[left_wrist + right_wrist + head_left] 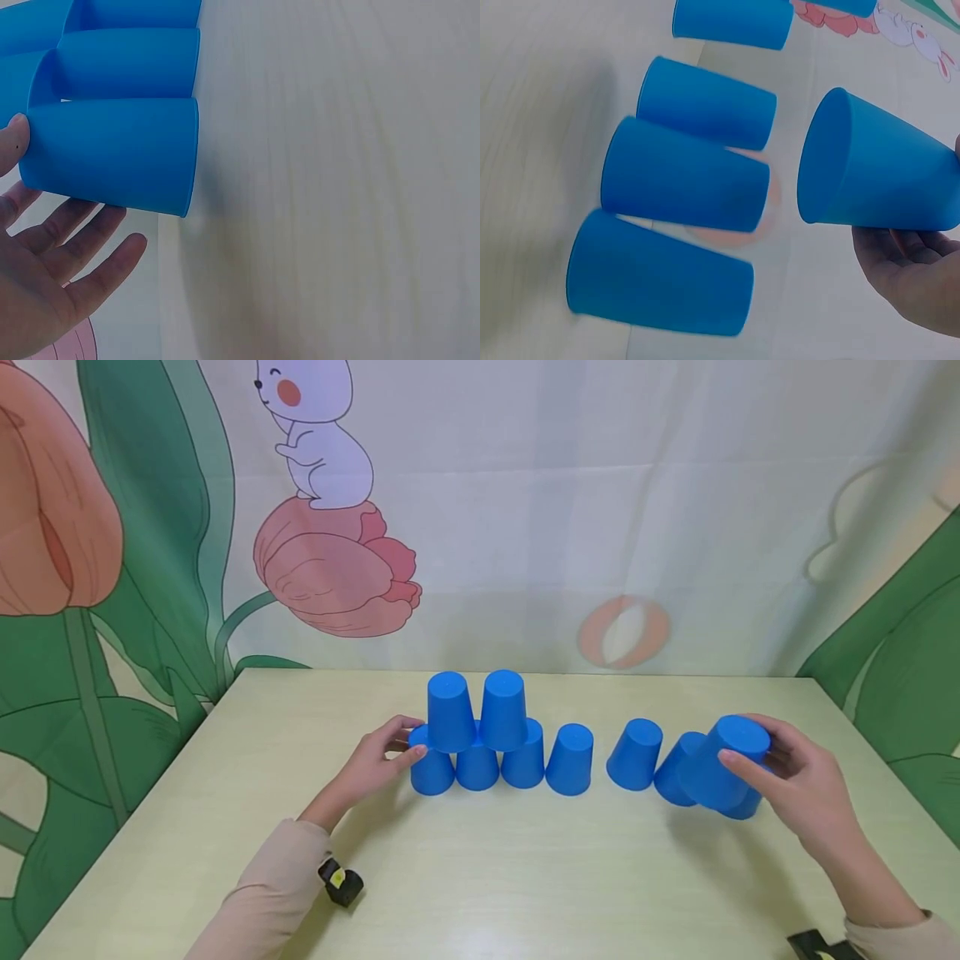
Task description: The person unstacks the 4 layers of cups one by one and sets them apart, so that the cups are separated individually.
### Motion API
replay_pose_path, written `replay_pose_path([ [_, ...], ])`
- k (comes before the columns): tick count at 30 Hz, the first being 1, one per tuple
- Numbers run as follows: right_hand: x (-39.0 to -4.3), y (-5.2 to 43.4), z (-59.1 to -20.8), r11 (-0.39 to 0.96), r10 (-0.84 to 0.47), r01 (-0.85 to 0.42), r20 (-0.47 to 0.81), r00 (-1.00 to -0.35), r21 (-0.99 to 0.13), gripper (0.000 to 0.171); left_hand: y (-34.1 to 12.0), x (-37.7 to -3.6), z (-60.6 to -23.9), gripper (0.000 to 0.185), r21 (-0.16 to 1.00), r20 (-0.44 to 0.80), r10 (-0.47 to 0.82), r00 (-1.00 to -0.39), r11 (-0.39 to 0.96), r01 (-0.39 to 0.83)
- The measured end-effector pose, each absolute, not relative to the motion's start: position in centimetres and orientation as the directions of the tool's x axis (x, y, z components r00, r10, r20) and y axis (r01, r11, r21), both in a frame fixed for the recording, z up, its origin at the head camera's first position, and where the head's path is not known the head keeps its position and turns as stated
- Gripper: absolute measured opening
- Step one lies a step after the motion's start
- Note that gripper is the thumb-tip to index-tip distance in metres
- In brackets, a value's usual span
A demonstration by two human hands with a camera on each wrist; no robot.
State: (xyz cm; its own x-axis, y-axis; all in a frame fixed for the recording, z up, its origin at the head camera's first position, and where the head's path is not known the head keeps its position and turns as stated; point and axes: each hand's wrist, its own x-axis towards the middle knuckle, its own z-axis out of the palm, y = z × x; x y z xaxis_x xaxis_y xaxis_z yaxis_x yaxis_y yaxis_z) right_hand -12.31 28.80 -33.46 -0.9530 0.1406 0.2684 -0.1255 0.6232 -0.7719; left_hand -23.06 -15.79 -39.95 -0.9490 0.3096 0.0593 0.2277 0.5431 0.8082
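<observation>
A: What is held by the hands?

B: A blue plastic cup (722, 762), upside down and tilted, is gripped by the right hand (806, 781) above the pale wooden desk (480, 868); the cups behind it are partly hidden. The leftmost bottom cup of the blue cup stack (432, 766) is touched by the thumb of the left hand (372, 764), fingers relaxed and straight.

A: Is anything cut off?

B: In the wrist views, the hands are seen only in part.

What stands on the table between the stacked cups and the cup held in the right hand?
Head view: three upside-down blue cups stand between the stack and the lifted cup.
</observation>
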Motion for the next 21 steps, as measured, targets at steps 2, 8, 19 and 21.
replay_pose_path([
  [2, -12.2, 29.2, -33.5, 0.612, 0.148, -0.139, 0.285, -0.947, -0.779, 0.054, -15.8, -23.0, -39.9, 0.045, 0.808, 0.058, 0.311, -0.949, 0.543, 0.227],
  [8, -11.9, 30.4, -33.5, 0.584, 0.164, -0.161, 0.310, -0.936, -0.796, 0.051, -15.8, -23.0, -39.9, 0.044, 0.805, 0.054, 0.303, -0.951, 0.551, 0.221],
  [19, -11.6, 32.4, -33.3, 0.628, 0.251, -0.093, 0.315, -0.915, -0.773, 0.051, -15.8, -23.0, -39.9, 0.045, 0.805, 0.053, 0.305, -0.951, 0.550, 0.221],
  [21, -11.5, 32.9, -33.4, 0.630, 0.265, -0.076, 0.306, -0.914, -0.773, 0.052, -15.8, -23.0, -39.9, 0.045, 0.805, 0.053, 0.308, -0.950, 0.549, 0.223],
])
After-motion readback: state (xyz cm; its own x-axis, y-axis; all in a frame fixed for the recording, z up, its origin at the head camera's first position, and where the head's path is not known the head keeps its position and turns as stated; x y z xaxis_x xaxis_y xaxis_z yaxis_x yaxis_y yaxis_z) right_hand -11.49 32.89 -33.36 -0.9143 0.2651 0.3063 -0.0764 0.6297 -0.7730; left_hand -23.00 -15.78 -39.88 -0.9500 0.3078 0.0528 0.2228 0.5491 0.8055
